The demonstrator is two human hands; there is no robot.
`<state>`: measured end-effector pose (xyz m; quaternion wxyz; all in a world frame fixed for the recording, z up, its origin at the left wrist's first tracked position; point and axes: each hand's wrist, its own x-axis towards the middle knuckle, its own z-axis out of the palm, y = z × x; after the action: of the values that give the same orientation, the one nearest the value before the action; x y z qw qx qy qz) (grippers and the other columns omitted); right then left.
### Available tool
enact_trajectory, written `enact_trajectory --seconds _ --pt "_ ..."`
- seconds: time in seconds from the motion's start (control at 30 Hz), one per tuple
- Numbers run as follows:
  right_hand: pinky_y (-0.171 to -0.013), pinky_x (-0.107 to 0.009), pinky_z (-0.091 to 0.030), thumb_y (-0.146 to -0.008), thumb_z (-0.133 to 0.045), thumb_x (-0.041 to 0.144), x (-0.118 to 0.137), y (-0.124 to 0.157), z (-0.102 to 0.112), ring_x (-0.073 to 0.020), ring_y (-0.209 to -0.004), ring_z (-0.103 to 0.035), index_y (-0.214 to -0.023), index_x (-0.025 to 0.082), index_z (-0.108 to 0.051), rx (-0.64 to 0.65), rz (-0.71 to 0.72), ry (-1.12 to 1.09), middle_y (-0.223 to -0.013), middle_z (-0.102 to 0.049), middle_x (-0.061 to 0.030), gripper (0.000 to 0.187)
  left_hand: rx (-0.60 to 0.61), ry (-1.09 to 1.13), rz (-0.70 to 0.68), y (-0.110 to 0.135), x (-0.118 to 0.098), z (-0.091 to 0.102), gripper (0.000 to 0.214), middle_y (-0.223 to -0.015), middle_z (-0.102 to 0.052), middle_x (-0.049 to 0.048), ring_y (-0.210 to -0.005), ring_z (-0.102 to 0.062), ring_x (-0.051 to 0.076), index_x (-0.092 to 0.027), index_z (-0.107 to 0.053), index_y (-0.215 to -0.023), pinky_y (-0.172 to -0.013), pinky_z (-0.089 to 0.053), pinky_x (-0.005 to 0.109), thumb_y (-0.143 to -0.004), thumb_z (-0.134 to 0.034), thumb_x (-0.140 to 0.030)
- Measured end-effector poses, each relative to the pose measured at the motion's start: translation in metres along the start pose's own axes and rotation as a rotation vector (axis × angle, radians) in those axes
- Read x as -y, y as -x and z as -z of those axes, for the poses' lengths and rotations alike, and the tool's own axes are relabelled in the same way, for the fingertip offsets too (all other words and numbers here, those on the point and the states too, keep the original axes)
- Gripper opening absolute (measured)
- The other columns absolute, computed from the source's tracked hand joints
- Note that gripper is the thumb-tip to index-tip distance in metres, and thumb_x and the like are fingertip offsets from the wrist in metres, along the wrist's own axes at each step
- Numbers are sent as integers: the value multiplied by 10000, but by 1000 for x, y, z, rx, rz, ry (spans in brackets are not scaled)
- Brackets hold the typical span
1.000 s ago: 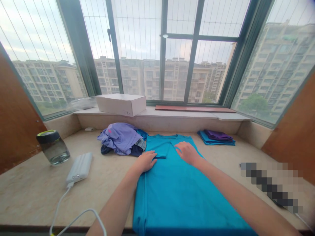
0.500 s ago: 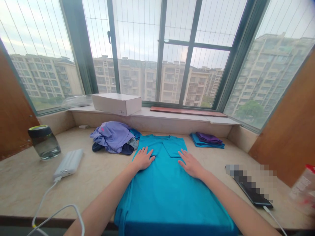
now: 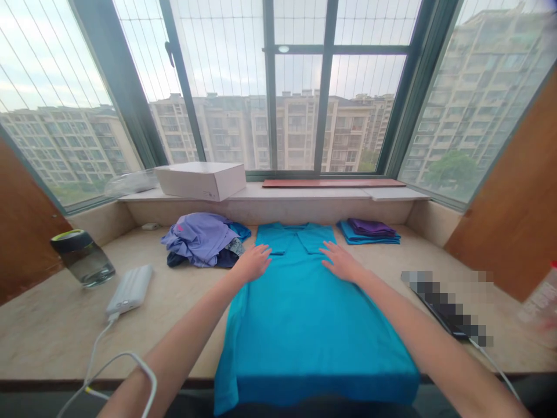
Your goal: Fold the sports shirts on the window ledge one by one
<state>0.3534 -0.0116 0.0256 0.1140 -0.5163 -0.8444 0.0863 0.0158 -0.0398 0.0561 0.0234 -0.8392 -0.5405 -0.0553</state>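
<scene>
Shirt (image 3: 313, 325) lies flat just right of the clothes pile (image 3: 200, 239), sleeves (image 3: 311, 241) turned in; left hand's (image 3: 255, 264) fingers slightly parted, right hand's (image 3: 344, 262) spread, nothing clamped. Smoothing appears under way; next move likely calls for gripping the hem (image 3: 369, 390).

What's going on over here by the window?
A person has a blue shirt laid out on the counter, its sleeves turned inward and its bottom hanging over the near edge. The left hand and right hand are at opposite sides of the shirt near the sleeves, both open. A crumpled heap of clothes sits to the left; a folded stack lies to the right.
</scene>
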Motion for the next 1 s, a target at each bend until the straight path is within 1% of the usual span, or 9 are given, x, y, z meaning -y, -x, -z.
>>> enact_trajectory --seconds 0.07,0.13,0.27,0.37,0.47,0.57,0.7,0.9,1.0 --pt "-1201 -514 -302 -996 -470 389 -1 40 7 -297 -1453 -381 -1407 214 -579 -68 135 -75 -1562 -436 -87 460 43 71 -162 43 -11 17 402 -1407 -611 121 -1326 -542 281 -187 -633 -1334 -1184 -333 452 -1022 -406 -302" --pt "-1153 -480 -404 -1014 -448 401 -4 94 11 -275 -1371 -498 -1351 257 -632 -84 228 -132 -1480 -546 -66 410 96 163 -287 90 -22 32 391 -1441 -591 59 -1331 -541 253 -256 -622 -1351 -1161 -382 413 -1026 -406 -277" --pt "-1070 -437 -511 -967 -566 345 -14 204 11 -278 -1229 -631 -1200 341 -732 -108 359 -86 -1320 -679 -51 286 172 272 -331 168 -35 49 509 -1476 -558 -15 -1357 -523 246 -377 -562 -1404 -1165 -388 424 -981 -428 -130" --pt "-1015 -373 -561 -892 -682 360 -18 251 6 -276 -1216 -643 -1353 404 -619 -131 506 52 -1369 -641 -21 468 215 321 -367 203 -30 48 602 -1485 -545 -37 -1363 -519 239 -402 -549 -1408 -1174 -382 414 -915 -470 -65" --pt "-935 -329 -600 -849 -712 414 -19 266 2 -265 -1213 -644 -1481 382 -474 -183 605 210 -1406 -598 -36 677 203 325 -369 222 -17 42 633 -1485 -548 -10 -1362 -519 250 -382 -544 -1415 -1171 -385 419 -866 -516 -67" --pt "-922 -329 -601 -893 -637 323 -25 265 -5 -246 -1218 -641 -1508 398 -417 -210 641 313 -1427 -571 -25 658 158 300 -383 233 -7 38 640 -1484 -550 15 -1368 -512 252 -365 -535 -1424 -1187 -355 434 -848 -534 -86" --pt "-1001 -340 -562 -903 -577 196 -38 264 -11 -238 -1264 -609 -1498 430 -419 -192 636 242 -1452 -549 2 659 88 303 -362 238 -7 35 536 -1427 -607 19 -1333 -549 240 -361 -607 -1333 -1195 -345 426 -855 -559 -122" --pt "-951 -371 -602 -920 -531 197 -41 257 -6 -262 -1145 -689 -1500 412 -432 -234 631 196 -1328 -662 -1 627 -62 330 -412 233 -15 19 193 -1071 -772 12 -1093 -700 202 -294 -694 -963 -1149 -422 355 -913 -556 -169" --pt "-912 -365 -621 -913 -539 176 -33 251 -6 -248 -997 -747 -1455 430 -495 -320 617 42 -1169 -753 14 601 -271 420 -242 232 -15 8 138 -1028 -770 25 -1032 -716 208 -283 -669 -988 -998 -541 292 -936 -555 -226"
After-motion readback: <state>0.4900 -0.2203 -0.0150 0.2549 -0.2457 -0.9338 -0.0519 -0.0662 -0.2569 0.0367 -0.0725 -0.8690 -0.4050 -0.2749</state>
